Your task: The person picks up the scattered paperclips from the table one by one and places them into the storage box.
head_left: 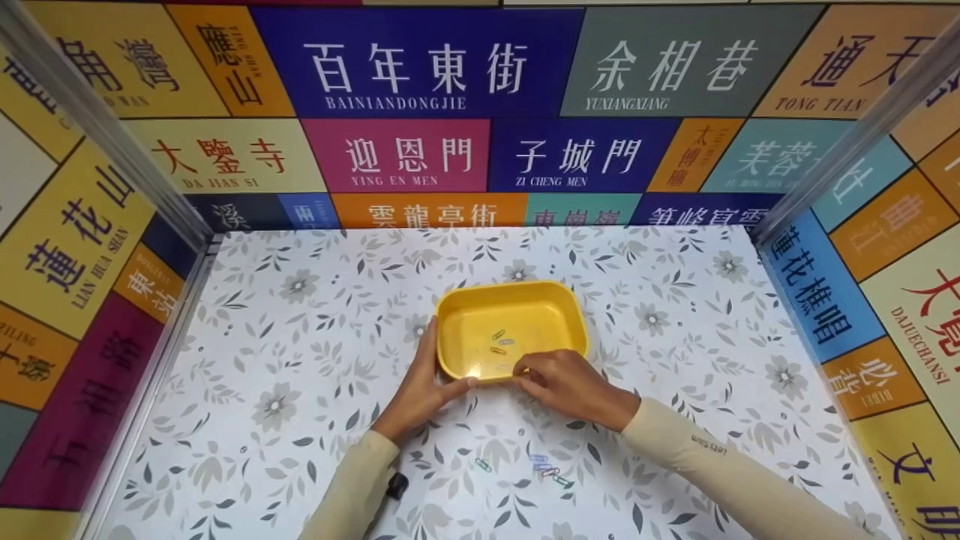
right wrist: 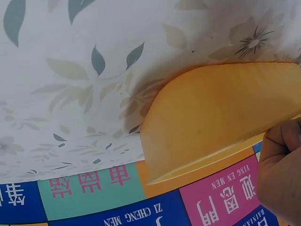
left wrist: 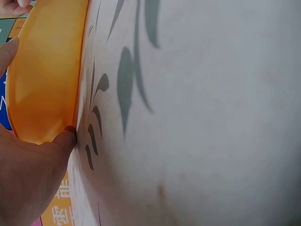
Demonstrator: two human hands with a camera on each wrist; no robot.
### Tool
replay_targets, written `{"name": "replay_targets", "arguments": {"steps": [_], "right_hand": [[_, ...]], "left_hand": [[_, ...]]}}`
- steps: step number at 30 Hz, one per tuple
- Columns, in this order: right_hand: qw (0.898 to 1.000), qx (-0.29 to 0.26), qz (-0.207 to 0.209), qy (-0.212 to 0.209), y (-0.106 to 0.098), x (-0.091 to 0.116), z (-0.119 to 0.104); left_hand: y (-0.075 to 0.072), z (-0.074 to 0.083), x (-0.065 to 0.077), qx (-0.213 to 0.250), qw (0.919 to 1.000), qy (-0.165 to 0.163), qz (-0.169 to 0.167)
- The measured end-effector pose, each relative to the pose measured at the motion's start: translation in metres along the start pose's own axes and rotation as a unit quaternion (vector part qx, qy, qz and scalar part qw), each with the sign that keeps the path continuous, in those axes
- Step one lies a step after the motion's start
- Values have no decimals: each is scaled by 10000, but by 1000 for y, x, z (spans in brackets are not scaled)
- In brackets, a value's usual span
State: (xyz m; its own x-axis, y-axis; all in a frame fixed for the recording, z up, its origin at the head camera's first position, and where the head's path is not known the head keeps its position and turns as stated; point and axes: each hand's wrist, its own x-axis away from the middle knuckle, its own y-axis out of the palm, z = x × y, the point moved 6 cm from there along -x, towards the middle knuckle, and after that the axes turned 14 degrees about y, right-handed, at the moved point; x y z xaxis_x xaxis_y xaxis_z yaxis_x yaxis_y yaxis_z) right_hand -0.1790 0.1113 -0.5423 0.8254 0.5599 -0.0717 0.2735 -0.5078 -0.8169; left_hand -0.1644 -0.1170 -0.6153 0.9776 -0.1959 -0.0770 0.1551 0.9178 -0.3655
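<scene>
A yellow plastic box (head_left: 513, 294) stands on the table, its hollow side up. My left hand (head_left: 420, 397) holds its front left corner, thumb on the front wall and fingers along the left side. The left wrist view shows that thumb (left wrist: 63, 139) low against the yellow wall. At the front rim is my right hand (head_left: 566, 382), fingers curled with the fingertips just over the edge; I cannot tell whether they pinch anything. Several small paper clips (head_left: 498, 350) lie on the box floor. In the right wrist view the curled right hand (right wrist: 284, 165) is beside the rim.
On the table in front of the box lie a green paper clip (head_left: 484, 465) and, further right, a small group of coloured paper clips (head_left: 550, 471). The floral tabletop (head_left: 330, 352) is bounded by panels (head_left: 420, 60) with printed signs at the back and both sides.
</scene>
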Motion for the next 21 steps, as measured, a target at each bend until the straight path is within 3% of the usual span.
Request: {"name": "replay_targets", "arguments": {"steps": [10,21], "right_hand": [[9989,-440,-44,-137,13,23,-3],[9983,-510,-271,104,38,42,1]], "left_hand": [[0,1,0,126,9999,115,27],[0,-1,2,296,9991,312,47]]}}
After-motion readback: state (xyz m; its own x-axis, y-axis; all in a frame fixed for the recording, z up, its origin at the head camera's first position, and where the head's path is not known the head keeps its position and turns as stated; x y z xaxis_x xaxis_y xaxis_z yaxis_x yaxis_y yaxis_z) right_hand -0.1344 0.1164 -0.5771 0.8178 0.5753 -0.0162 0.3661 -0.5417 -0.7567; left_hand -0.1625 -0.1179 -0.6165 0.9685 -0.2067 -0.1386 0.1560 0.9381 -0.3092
